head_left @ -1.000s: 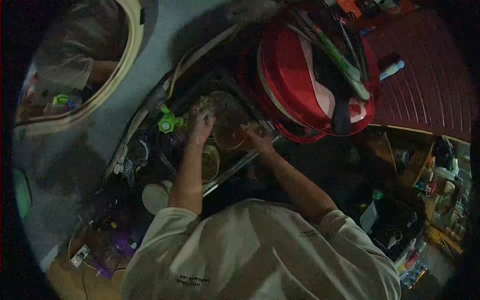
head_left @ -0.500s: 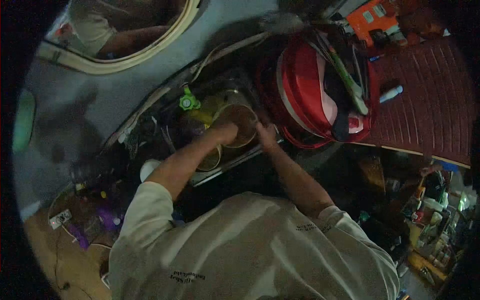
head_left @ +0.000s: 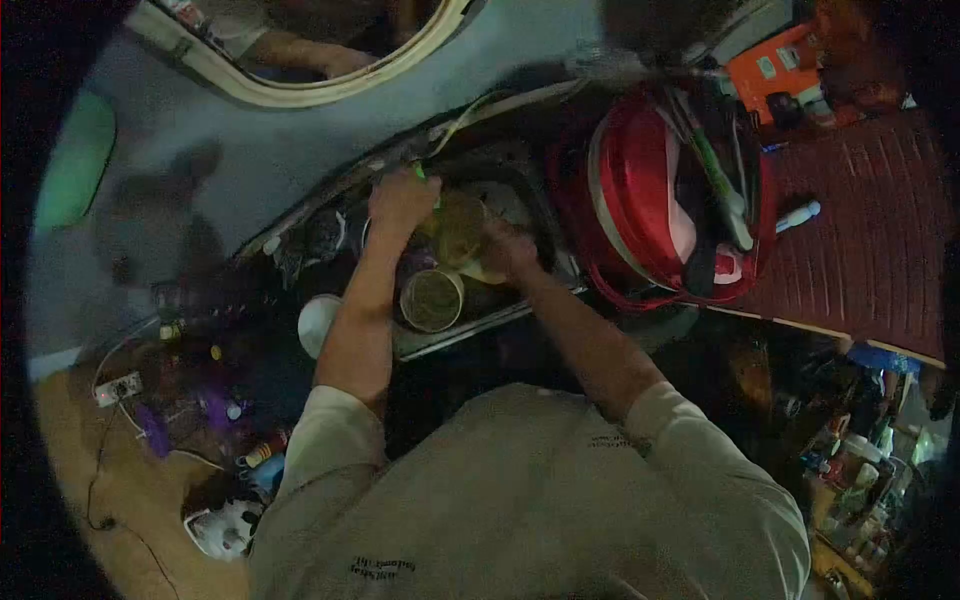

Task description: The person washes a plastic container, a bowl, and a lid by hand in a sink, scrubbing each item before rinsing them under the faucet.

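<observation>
My left hand point(head_left: 403, 203) is closed over the green tap point(head_left: 421, 173) at the back of the sink, covering most of it. On the right side of the basin, my right hand point(head_left: 510, 250), a little blurred, grips the edge of a round bowl point(head_left: 484, 270), which looks tilted. Behind the bowl a yellowish container point(head_left: 458, 225) stands in the sink. A second round tub with a pale rim point(head_left: 432, 300) sits at the front left of the sink. Dim light hides what the bowl contains.
A red rack with a domed lid point(head_left: 635, 190) holding utensils stands right of the sink. Beyond it is a dark red ridged surface point(head_left: 850, 200) with a small white bottle point(head_left: 798, 216). A white bowl point(head_left: 318, 322) lies left of the sink. A round mirror point(head_left: 290, 95) hangs above.
My left hand has left the inside of the bowl and moved up and left onto the green tap. My right hand keeps the bowl, which is now tilted. The view has shifted slightly.
</observation>
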Tool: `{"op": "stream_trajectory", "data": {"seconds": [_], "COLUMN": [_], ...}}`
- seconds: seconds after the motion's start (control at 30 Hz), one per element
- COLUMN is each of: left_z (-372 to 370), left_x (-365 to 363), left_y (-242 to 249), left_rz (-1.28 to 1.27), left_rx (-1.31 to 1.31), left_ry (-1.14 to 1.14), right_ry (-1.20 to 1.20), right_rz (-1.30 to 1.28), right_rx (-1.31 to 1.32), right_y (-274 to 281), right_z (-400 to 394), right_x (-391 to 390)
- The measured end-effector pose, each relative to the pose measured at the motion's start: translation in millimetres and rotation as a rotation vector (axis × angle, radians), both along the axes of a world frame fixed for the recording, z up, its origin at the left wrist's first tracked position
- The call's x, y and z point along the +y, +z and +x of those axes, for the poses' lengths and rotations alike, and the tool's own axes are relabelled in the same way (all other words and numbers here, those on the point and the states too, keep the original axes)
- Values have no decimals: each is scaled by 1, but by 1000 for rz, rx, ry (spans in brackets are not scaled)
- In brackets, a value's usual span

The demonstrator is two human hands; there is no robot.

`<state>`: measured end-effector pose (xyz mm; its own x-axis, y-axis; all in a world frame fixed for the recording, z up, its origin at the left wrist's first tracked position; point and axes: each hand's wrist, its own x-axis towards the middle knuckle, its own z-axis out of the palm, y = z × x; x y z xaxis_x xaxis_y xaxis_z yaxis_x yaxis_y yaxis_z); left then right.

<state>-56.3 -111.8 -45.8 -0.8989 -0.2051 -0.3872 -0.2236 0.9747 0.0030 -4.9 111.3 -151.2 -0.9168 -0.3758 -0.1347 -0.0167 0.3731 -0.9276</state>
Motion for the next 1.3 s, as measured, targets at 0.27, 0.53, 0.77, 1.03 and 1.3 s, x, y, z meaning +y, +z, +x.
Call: {"op": "stream_trajectory", "data": {"seconds": [0.27, 0.53, 0.77, 1.03, 1.3], "left_z": [34, 36, 27, 25, 94], "left_x": [25, 25, 15, 22, 65], "left_y": [18, 22, 8, -6, 85], "left_rz": [1384, 1402, 1199, 39, 287], "left_rx": [309, 294, 177, 372, 257], "left_ry": [1115, 1084, 1047, 272, -84], "right_ry": [-129, -208, 161, -193, -127], "right_rz": [-667, -524, -553, -847, -791], "right_rx": [-889, -1407, -600, -1108, -925], "right_y": [-91, -76, 48, 20, 33], "right_z": [-15, -10, 9, 2, 13], "right_x": [-42, -46, -25, -22, 28]}}
